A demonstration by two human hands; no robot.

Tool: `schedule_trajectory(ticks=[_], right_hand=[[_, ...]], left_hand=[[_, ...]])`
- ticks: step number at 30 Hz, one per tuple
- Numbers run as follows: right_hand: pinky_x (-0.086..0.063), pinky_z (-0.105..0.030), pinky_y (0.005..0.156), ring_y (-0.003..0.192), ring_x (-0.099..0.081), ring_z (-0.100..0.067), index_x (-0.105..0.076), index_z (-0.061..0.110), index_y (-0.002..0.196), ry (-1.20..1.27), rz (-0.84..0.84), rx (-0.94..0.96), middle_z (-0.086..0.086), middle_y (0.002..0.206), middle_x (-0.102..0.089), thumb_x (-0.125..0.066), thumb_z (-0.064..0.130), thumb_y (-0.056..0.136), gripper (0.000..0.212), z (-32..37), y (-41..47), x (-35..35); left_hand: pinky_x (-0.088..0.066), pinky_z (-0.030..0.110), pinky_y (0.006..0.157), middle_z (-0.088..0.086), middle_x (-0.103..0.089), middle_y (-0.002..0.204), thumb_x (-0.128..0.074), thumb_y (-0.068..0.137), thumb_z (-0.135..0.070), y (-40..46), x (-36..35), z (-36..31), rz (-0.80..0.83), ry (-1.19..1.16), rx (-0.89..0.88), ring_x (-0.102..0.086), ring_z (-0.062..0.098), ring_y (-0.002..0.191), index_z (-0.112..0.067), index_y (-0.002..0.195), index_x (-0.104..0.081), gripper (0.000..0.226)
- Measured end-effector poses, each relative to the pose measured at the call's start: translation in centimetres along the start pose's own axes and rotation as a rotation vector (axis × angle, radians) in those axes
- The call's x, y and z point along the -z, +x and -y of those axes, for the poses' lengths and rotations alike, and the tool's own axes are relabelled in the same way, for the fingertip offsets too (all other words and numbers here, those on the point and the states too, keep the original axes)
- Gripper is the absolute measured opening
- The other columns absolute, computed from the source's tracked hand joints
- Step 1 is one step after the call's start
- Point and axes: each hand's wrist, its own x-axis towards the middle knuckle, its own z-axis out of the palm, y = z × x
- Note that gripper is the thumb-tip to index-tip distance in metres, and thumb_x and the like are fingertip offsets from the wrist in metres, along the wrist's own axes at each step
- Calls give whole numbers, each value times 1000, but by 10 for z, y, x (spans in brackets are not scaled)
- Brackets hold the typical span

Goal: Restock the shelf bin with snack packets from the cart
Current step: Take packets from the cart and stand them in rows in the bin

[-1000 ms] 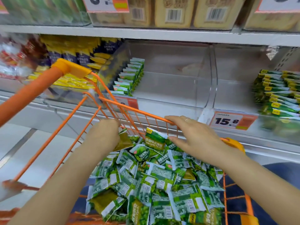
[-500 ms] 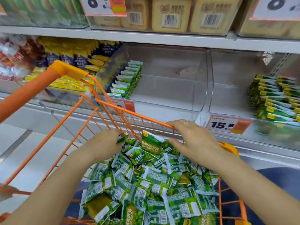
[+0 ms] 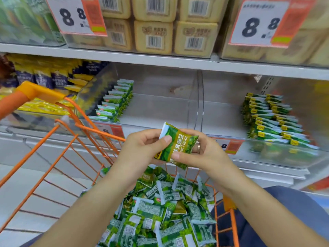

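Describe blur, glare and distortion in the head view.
Head view: wide-angle lens bows the shelf edge; the orange cart handle and left-side packets smear; the held snack packet, gripped by left hand and right hand, is sharpest; clear bin walls show faint sheen.

One view only — a wide-angle camera worn on the head, aimed forward and tilted down. No second view is given, so no overlap is to be noted. The shelf bin [image 3: 160,107] is faced nearly head-on at mid-frame and seen at close range; the upper shelf's price tags [image 3: 74,15] are cut by the top edge. The orange cart [image 3: 58,139] is looked down into from above, its near end lost below the frame. Both forearms are seen entering from the bottom edge, with the hands [image 3: 144,148] met just under the centre — very near the lens. Straight lines are bowed toward the edges.
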Motion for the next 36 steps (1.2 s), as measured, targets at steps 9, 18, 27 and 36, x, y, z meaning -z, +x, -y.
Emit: schedule_trajectory(ticks=[9, 18, 27, 36], right_hand=[[-54, -21, 66, 71, -68, -8, -66, 24, 94, -260, -182, 85, 1, 78, -74, -79, 23, 65, 32, 7, -13, 53], [-47, -34, 69, 71, -62, -15, -74, 23, 84, -940, -456, 208, 0, 76, -71, -80, 40, 68, 25, 53, -15, 156], [-40, -28, 61, 61, -55, -12, -69, 21, 76, -955, -355, -74, -7, 68, -66, -83, 28, 70, 17, 32, -3, 235], [-45, -32, 76, 95, -62, -23, -70, 13, 83, -1384, -33, -289, -4, 96, -71, -74, 22, 81, 11, 26, 8, 261]], left_hand=[[-49, 34, 71, -11, -71, 76, -60, 84, -56, 18, -48, -20, -138, 885, -352, -64, 13, 81, -32, 83, -74, 28], [-36, 38, 102, 2, -55, 134, -23, 93, -62, 75, -104, -11, -26, 1121, -607, -41, 23, 130, -24, 134, -52, 63], [-41, 54, 100, 15, -24, 157, -25, 94, -46, 96, -97, 45, -106, 1298, -636, -48, 39, 124, -7, 114, -66, 60], [-41, 52, 100, 15, -21, 158, -47, 98, -37, 97, -97, 50, -136, 1262, -677, -46, 39, 126, -5, 111, -66, 39]])
